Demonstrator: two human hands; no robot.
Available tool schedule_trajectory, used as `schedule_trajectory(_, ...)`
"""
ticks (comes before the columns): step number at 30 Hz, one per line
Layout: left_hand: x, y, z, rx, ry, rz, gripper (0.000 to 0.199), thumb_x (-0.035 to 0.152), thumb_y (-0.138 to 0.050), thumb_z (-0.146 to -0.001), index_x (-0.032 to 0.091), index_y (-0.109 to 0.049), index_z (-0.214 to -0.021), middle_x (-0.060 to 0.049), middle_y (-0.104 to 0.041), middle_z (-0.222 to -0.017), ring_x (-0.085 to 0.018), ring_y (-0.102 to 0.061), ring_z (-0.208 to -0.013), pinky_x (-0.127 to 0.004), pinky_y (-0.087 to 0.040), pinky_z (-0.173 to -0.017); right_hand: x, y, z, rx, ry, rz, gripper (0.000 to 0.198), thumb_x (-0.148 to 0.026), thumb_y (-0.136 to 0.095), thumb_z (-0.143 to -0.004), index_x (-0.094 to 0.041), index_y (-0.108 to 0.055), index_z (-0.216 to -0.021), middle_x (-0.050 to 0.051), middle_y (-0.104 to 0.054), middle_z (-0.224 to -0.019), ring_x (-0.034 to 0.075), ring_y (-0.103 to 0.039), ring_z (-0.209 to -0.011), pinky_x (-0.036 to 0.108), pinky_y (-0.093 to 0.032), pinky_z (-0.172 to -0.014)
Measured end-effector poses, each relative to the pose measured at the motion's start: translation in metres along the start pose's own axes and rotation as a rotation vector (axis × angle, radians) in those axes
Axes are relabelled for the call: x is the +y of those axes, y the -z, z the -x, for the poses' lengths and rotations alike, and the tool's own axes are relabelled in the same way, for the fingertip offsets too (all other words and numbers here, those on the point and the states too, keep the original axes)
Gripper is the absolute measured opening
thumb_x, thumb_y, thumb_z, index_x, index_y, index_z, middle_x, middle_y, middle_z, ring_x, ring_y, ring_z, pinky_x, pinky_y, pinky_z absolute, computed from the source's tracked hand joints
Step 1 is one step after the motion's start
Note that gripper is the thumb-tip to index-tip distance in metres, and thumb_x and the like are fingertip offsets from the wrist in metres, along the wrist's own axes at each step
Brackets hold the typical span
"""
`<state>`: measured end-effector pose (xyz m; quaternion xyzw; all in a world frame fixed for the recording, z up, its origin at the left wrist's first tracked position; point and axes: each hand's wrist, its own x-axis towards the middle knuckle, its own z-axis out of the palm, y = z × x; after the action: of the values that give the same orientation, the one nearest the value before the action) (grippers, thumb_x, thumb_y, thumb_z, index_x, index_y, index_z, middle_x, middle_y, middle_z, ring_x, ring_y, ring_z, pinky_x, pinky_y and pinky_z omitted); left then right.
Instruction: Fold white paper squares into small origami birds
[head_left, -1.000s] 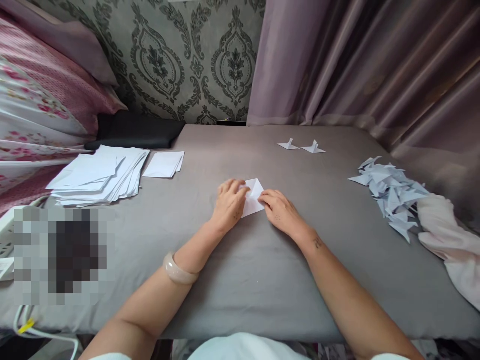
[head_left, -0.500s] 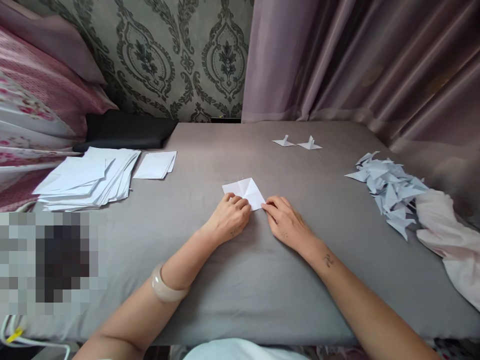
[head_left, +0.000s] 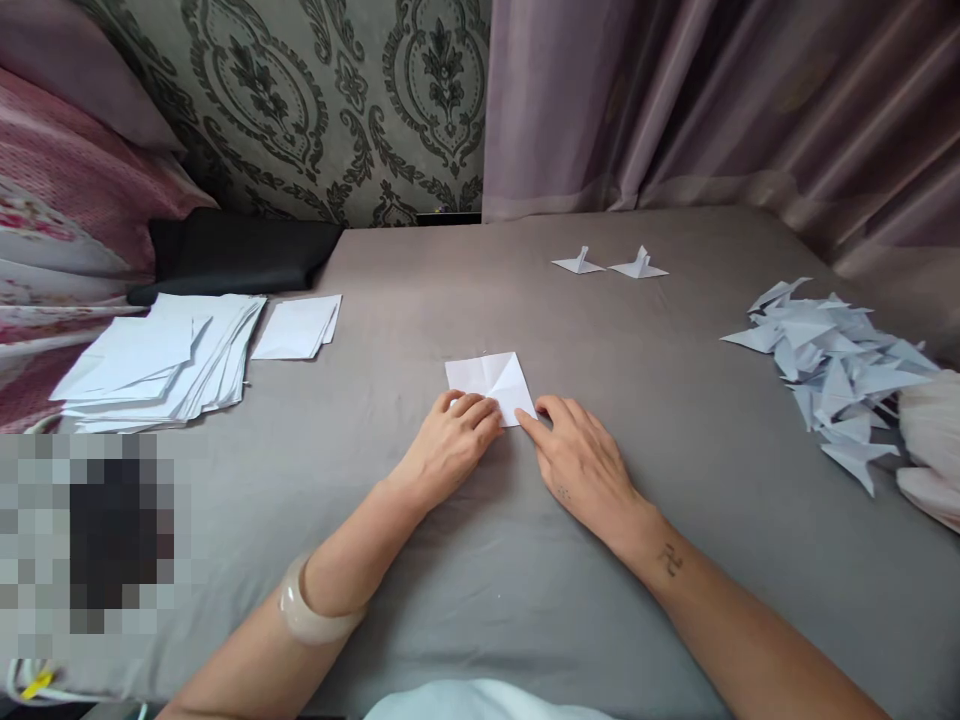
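Observation:
A small white sheet of paper (head_left: 487,374) with crease lines lies on the grey cloth, its near edge partly covered by my fingers. My left hand (head_left: 455,437) is closed, its curled fingers pressing on the paper's near left part. At the near right corner, my right hand (head_left: 586,457) has its thumb on top of the paper and its bent forefinger beside the edge. The undersides of the fingers are hidden.
Two folded paper cranes (head_left: 639,264) stand at the back. A heap of folded paper cranes (head_left: 840,360) lies to the right, beside pale cloth (head_left: 934,440). On the left are a large paper stack (head_left: 217,345), a smaller one (head_left: 292,328) and a black folded item (head_left: 240,250).
My right thumb has moved slightly left onto the paper, and the forefinger has come away from the corner. The left hand stays on the paper. The whole view has shifted a little.

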<state>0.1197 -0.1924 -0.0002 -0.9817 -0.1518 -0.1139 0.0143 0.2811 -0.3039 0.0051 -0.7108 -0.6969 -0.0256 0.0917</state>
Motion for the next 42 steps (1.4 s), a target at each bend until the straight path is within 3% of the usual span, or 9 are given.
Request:
schedule_trajectory(7, -0.007, 0.001, 0.004, -0.063, -0.073, 0.017, 0.027, 0.014, -0.038, -0.097, 0.013, -0.057, -0.117, -0.011, -0.061, -0.124, -0.023, -0.056, -0.111, -0.038, -0.039, -0.095, -0.003, -0.003, 0.007, 0.064, -0.041, -0.096, 0.037, -0.007, -0.043, -0.089, -0.02, -0.061, -0.118, 0.011, -0.06, -0.119, 0.025, -0.053, -0.101, 0.037, -0.042, -0.081)
schedule_trajectory(14, -0.003, -0.004, -0.004, 0.006, 0.004, 0.032, 0.025, 0.016, -0.04, -0.097, 0.018, -0.061, -0.109, -0.005, -0.068, -0.104, -0.018, -0.059, -0.093, -0.038, -0.037, -0.093, -0.007, -0.004, 0.009, 0.08, -0.078, -0.122, 0.03, -0.013, -0.043, -0.092, -0.019, -0.063, -0.114, 0.01, -0.063, -0.108, 0.023, -0.054, -0.092, 0.036, -0.042, -0.077)
schedule_trajectory(20, 0.004, -0.003, -0.005, 0.102, 0.186, 0.194, 0.022, 0.026, -0.045, -0.097, 0.019, -0.065, -0.092, -0.004, -0.069, -0.094, -0.017, -0.06, -0.086, -0.037, -0.036, -0.088, -0.004, -0.01, 0.005, 0.125, -0.115, -0.19, 0.019, -0.021, -0.046, -0.094, -0.02, -0.065, -0.098, 0.007, -0.063, -0.092, 0.02, -0.054, -0.083, 0.034, -0.041, -0.075)
schedule_trajectory(33, 0.004, -0.012, -0.012, 0.102, 0.448, 0.37, 0.023, 0.034, -0.051, -0.094, 0.021, -0.066, -0.082, -0.001, -0.068, -0.084, -0.016, -0.057, -0.079, -0.035, -0.033, -0.078, 0.003, -0.02, -0.009, 0.146, -0.254, -0.372, 0.015, -0.025, -0.051, -0.091, -0.023, -0.065, -0.085, 0.004, -0.061, -0.083, 0.018, -0.056, -0.08, 0.031, -0.043, -0.075)
schedule_trajectory(37, 0.005, -0.007, -0.013, 0.083, 0.443, 0.378, 0.019, 0.033, -0.055, -0.091, 0.021, -0.065, -0.08, -0.001, -0.068, -0.086, -0.016, -0.058, -0.081, -0.036, -0.034, -0.08, 0.004, -0.019, -0.012, 0.122, -0.288, -0.41, 0.014, -0.026, -0.053, -0.09, -0.023, -0.065, -0.083, 0.003, -0.06, -0.082, 0.018, -0.057, -0.078, 0.03, -0.043, -0.073)
schedule_trajectory(42, 0.007, 0.003, -0.006, 0.084, 0.326, 0.292, 0.019, 0.03, -0.049, -0.095, 0.021, -0.064, -0.088, -0.002, -0.07, -0.088, -0.016, -0.061, -0.082, -0.041, -0.033, -0.096, 0.005, -0.02, -0.01, 0.132, -0.27, -0.411, 0.016, -0.028, -0.051, -0.092, -0.023, -0.065, -0.085, 0.004, -0.061, -0.083, 0.017, -0.057, -0.078, 0.03, -0.043, -0.073)
